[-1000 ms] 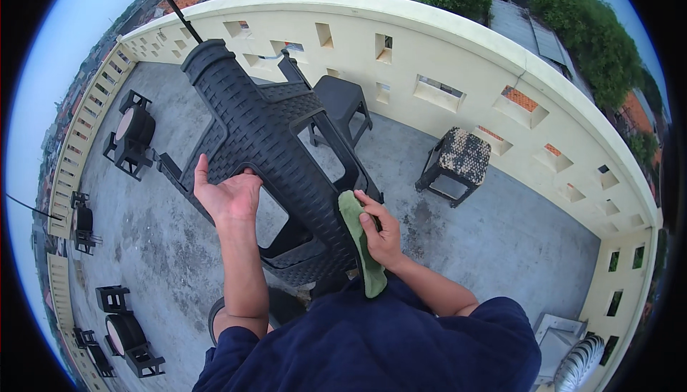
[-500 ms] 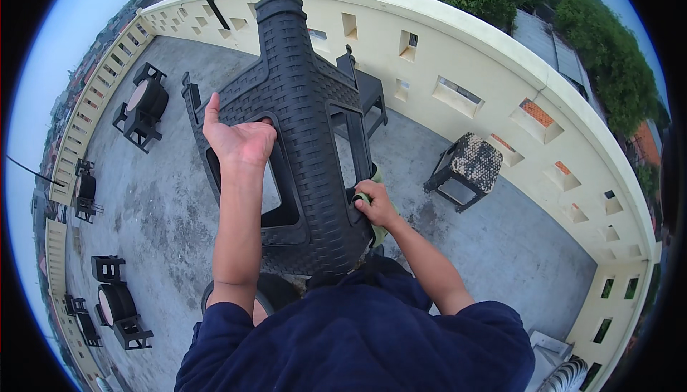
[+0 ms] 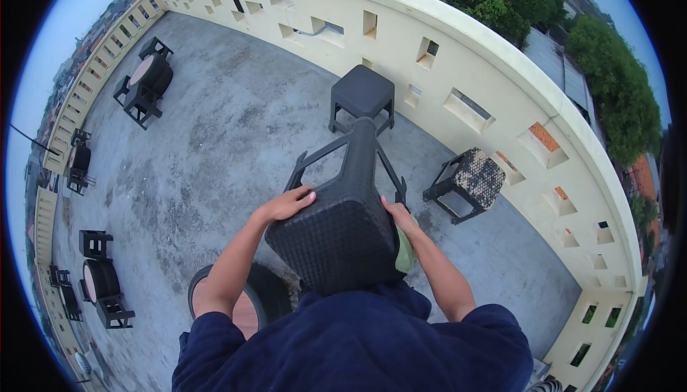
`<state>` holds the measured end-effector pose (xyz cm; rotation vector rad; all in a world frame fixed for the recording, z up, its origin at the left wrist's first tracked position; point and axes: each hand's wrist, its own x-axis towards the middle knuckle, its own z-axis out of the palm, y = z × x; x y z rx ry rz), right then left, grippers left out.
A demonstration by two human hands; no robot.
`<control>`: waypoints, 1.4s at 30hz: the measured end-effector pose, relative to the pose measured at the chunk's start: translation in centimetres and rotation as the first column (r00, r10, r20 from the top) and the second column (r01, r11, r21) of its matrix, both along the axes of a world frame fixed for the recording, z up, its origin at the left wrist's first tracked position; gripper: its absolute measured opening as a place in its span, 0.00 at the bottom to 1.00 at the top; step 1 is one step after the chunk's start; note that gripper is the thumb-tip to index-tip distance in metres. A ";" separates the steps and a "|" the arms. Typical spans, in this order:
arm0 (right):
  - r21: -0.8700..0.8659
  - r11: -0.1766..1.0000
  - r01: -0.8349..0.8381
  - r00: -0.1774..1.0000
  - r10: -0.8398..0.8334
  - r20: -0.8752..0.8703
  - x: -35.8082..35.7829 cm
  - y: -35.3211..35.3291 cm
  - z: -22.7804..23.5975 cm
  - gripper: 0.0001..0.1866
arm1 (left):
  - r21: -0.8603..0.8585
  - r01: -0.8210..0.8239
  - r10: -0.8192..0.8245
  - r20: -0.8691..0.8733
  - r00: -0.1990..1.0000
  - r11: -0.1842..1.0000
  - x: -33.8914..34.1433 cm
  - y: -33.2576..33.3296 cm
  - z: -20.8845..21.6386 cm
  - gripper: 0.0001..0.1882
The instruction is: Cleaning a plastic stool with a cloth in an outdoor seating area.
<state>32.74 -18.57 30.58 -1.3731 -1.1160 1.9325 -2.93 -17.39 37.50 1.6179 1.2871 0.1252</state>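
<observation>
A dark plastic stool (image 3: 325,238) with a woven pattern is tipped in front of my chest, its seat toward me and its legs pointing away. My left hand (image 3: 288,204) grips the seat's left edge, thumb stretched along the top. On the other side my right hand (image 3: 401,216) clasps the stool near the seat's right edge. A green cloth (image 3: 405,252) shows below that hand, against the stool's side; whether the fingers also pinch it is hidden.
Ahead stands another dark stool (image 3: 363,91) beside the cream wall (image 3: 494,41). To its right is a stool with a blotchy, pale-patterned seat (image 3: 478,177). A round black table with a pinkish top (image 3: 245,313) is close on my left. More stools and round tables (image 3: 102,281) stand far left.
The stool has been turned over and lowered, so its seat now faces me and its legs point away. My left hand has gone from an inner opening to the seat edge.
</observation>
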 end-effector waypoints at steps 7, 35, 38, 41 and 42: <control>-0.198 0.964 0.178 0.956 -0.122 0.267 -1.4 -1.3 -6.6 0.36 | -0.247 0.037 0.060 0.372 0.926 0.968 -0.6 -0.8 -9.8 0.51; -0.334 0.929 -0.162 0.860 0.299 0.414 -22.2 15.6 -36.7 0.18 | -0.328 -0.361 0.420 0.129 0.899 0.873 -18.8 2.6 -37.9 0.59; -0.331 0.919 -0.214 0.886 0.325 0.331 -27.3 18.6 -37.7 0.18 | -0.329 -0.435 0.503 0.157 0.850 0.838 -22.4 3.6 -39.0 0.58; -0.276 0.904 -0.327 0.859 0.406 0.311 -33.8 19.6 -36.4 0.24 | -0.367 -0.530 0.607 0.132 0.784 0.765 -26.4 3.2 -39.7 0.57; -0.213 0.889 -0.406 0.784 0.459 0.419 -35.7 19.9 -36.0 0.24 | -0.372 -0.535 0.615 0.137 0.777 0.759 -27.2 3.0 -40.2 0.57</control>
